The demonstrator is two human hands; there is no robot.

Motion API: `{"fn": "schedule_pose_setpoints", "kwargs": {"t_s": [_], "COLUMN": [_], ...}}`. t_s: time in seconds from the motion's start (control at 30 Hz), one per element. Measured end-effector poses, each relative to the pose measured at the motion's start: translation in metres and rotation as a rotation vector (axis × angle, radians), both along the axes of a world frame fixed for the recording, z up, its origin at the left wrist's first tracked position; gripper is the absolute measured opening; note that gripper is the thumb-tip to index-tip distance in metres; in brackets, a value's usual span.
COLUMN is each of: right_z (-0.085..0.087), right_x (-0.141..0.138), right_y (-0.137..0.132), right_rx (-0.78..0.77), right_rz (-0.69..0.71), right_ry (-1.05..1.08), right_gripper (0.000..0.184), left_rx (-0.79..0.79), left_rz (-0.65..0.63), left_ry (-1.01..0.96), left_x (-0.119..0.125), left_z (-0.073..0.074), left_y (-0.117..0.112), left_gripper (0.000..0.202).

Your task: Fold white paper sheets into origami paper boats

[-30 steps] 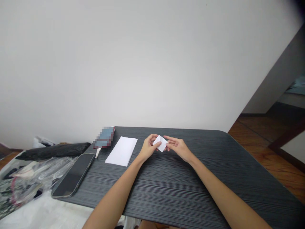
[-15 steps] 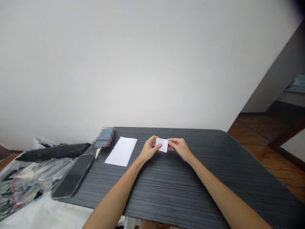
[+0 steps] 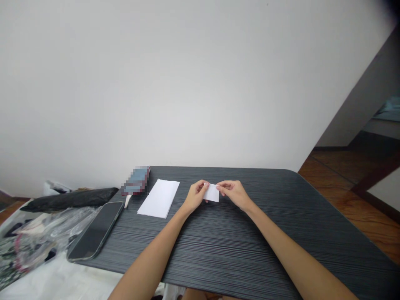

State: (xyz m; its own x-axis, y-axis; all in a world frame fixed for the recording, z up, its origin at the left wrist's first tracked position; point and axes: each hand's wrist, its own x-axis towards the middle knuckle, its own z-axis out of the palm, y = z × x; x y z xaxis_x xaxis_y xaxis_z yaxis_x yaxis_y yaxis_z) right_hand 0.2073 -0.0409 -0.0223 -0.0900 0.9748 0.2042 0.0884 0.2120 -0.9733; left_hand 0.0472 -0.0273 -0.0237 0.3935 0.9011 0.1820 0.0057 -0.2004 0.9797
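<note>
Between my two hands is a small folded piece of white paper (image 3: 212, 193), held just above the dark table. My left hand (image 3: 196, 196) pinches its left side, thumb on the near face and fingers behind. With thumb and fingertips, my right hand (image 3: 233, 193) grips the upper right corner. The face turned to me looks plain. Left of my hands, a stack of white paper sheets (image 3: 158, 199) lies flat on the table.
The dark, wood-grained table (image 3: 237, 250) stands against a white wall. A phone (image 3: 96, 231) rests at its left edge. Behind it lie a pixel-blurred item (image 3: 136, 181) and a small white object (image 3: 127, 201). Plastic bags (image 3: 59, 227) are heaped left of the table.
The folded paper shows a plain face now, where creased flaps showed before. My left thumb has moved up to its top left corner, and my right fingers have shifted slightly left.
</note>
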Motion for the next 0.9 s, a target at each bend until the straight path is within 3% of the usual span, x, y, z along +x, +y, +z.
{"fn": "schedule_pose_setpoints", "kwargs": {"t_s": [0.47, 0.63, 0.77, 0.9], "right_z": [0.0, 0.001, 0.006, 0.007], "right_x": [-0.007, -0.014, -0.015, -0.015], "right_y": [-0.004, -0.009, -0.014, -0.014], "right_rx": [-0.019, -0.169, -0.197, -0.222], "right_rz": [0.035, 0.192, 0.265, 0.308], "right_ry": [-0.015, -0.001, 0.049, 0.072], "right_gripper": [0.026, 0.025, 0.023, 0.023], "left_rx": [0.151, 0.197, 0.184, 0.131], "left_rz": [0.2, 0.291, 0.332, 0.288], "left_ry": [0.113, 0.172, 0.163, 0.085], "left_x": [0.001, 0.0, -0.001, -0.001], "left_z": [-0.002, -0.002, -0.002, 0.0], "left_y": [-0.009, -0.01, -0.008, -0.007], "left_gripper": [0.032, 0.032, 0.031, 0.03]}}
